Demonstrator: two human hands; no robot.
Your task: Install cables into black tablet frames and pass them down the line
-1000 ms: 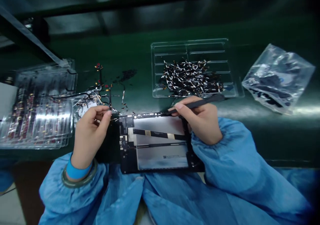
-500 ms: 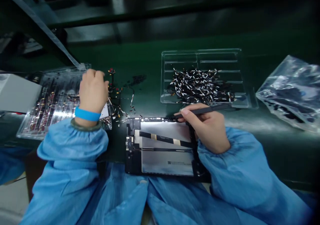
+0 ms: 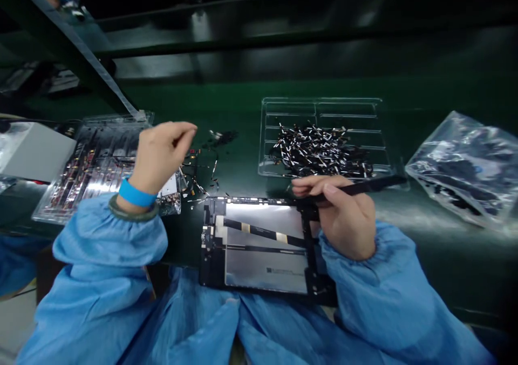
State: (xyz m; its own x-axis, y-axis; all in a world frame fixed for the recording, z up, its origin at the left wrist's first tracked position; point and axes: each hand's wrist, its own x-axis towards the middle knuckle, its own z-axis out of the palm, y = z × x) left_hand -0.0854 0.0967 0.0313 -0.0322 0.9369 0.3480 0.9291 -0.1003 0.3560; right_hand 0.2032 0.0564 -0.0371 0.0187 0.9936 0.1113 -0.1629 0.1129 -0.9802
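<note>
A tablet-like device (image 3: 265, 249) lies open on the dark green bench at my lap, its silver panel crossed by a black flex strip. My right hand (image 3: 343, 211) grips dark tweezers (image 3: 370, 186) over the device's upper right corner. Raised above the small parts on the left, my left hand (image 3: 159, 151) has thumb and fingertips pinched together; anything between them is too small to make out. Beneath and beside that hand are loose cables and bits (image 3: 196, 178). Beyond the device, a clear tray (image 3: 348, 106) holds a heap of small black and silver flex parts (image 3: 315, 151).
At the left stand a clear tray (image 3: 44, 208) of reddish parts and a white box (image 3: 36, 151). A clear plastic bag (image 3: 465, 165) with dark contents lies at the right. A small black pile (image 3: 226, 137) sits behind the loose cables.
My left hand has moved right and turned, its fingers now pinched together. My right hand has shifted slightly, and the tweezers now point more to the right. The whole view has shifted a little.
</note>
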